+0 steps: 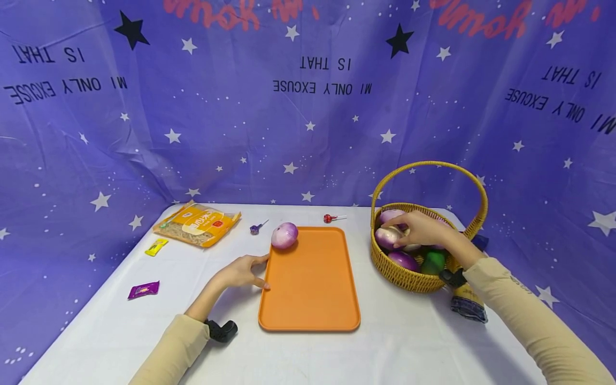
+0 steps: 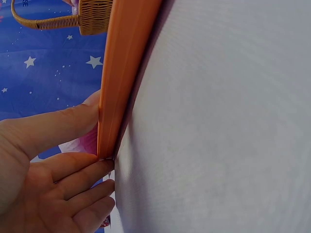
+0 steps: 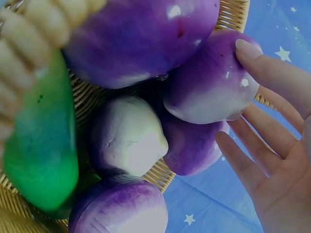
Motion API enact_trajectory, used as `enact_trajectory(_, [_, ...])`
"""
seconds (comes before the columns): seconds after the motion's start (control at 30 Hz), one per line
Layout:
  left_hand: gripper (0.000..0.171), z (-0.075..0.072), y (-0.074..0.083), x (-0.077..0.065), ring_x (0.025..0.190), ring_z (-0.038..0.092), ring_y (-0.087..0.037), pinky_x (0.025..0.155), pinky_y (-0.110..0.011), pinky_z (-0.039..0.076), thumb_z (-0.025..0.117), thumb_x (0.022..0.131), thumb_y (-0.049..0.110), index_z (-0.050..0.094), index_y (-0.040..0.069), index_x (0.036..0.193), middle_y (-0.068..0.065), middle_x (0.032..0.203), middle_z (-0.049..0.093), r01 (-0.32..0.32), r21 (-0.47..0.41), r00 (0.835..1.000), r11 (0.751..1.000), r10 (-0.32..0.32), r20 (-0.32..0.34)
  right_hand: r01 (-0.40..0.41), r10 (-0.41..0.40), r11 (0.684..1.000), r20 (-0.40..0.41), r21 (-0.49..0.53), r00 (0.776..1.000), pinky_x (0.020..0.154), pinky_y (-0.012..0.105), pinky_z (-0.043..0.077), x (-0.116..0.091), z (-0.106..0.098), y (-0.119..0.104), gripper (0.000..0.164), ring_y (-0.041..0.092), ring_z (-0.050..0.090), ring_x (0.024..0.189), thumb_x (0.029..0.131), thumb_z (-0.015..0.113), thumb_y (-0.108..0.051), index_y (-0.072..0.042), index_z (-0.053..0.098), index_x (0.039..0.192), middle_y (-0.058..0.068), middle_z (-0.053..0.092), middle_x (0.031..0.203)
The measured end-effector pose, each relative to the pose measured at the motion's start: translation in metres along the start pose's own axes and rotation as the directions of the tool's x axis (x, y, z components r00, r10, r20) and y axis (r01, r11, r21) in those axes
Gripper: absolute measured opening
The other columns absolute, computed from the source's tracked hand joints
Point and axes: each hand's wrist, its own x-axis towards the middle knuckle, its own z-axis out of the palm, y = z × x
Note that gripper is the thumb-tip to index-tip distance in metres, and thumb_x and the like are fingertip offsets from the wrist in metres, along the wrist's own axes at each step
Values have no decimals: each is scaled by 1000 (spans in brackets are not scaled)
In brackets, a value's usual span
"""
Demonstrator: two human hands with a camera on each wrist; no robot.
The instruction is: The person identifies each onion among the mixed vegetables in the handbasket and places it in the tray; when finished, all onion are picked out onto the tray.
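Observation:
My right hand reaches into the wicker basket and holds a purple-and-white onion between thumb and fingers, as the right wrist view shows. Under and around it lie several more onions, a large glossy purple vegetable and a long green one. On the left, my left hand touches the side of the orange tray. Its thumb lies over the rim and its fingers are extended along the outer edge. One onion rests at the tray's far left corner.
The basket's tall handle arches above the right hand. Left of the tray lie an orange-and-yellow food bag, a yellow packet and a purple packet. Behind the tray are a purple lollipop and a red lollipop.

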Motion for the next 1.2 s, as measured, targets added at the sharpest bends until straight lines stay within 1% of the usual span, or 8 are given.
enact_trajectory(0.2, [85,0,0,0,131,41,-39,108,-52,32,85,71,26,45,-4,140,-24,139,48,8,-6,1000,1000,-8,1,22,-21,999,-51,25,998,68,32,47,-7,-4,-6,49,24,55,77,77,82,-20,-9,67,123,0,68,98])
enact_trajectory(0.33, [85,0,1,0,130,42,-39,108,-52,33,85,71,26,46,-4,140,-24,139,48,12,8,1000,1000,-12,-1,36,-34,999,-102,14,994,78,39,50,-12,-7,-10,51,21,59,89,78,82,-28,-14,67,125,3,68,114])
enact_trajectory(0.4, [84,0,0,0,130,42,-39,108,-52,33,85,72,26,46,-4,140,-23,139,48,16,5,1000,1000,-16,-1,31,-29,999,-119,18,993,72,38,50,-14,-9,-13,54,20,59,81,78,81,-32,-17,66,127,3,69,112])
enact_trajectory(0.5, [84,-1,-1,0,130,42,-39,107,-53,33,85,72,26,46,-4,140,-24,139,48,16,7,1000,1000,-16,-2,14,-9,999,-139,41,990,71,36,47,-15,-11,-19,56,21,57,82,77,79,-40,-23,65,128,-1,68,114])
enact_trajectory(0.67, [84,-1,0,0,130,42,-40,107,-53,33,85,72,26,46,-4,140,-24,139,49,15,11,1000,1000,-15,-2,7,15,992,-173,126,985,85,45,50,-16,-9,-33,56,18,60,101,76,79,-45,-30,64,128,-6,65,121])
enact_trajectory(0.93, [85,-1,-1,0,130,42,-40,107,-53,33,85,71,27,46,-4,140,-24,138,49,13,14,1000,1000,-13,-1,105,-50,978,-290,178,956,87,44,52,-14,5,-59,57,15,59,108,78,80,-37,-27,62,130,-11,64,122])
enact_trajectory(1.07, [85,0,-2,0,130,42,-40,107,-54,33,85,71,27,46,-4,140,-24,139,49,8,12,1000,1000,-8,-2,141,-67,971,-340,195,938,93,35,50,-8,16,-73,56,12,60,111,77,80,-37,-26,63,129,-12,64,122])
enact_trajectory(1.2, [85,0,-2,1,130,42,-40,108,-53,33,85,72,27,45,-4,140,-24,139,48,8,6,1000,1000,-8,-2,166,-67,954,-362,248,930,91,30,51,0,29,-82,53,12,61,106,79,80,-32,-23,63,129,-10,65,121])
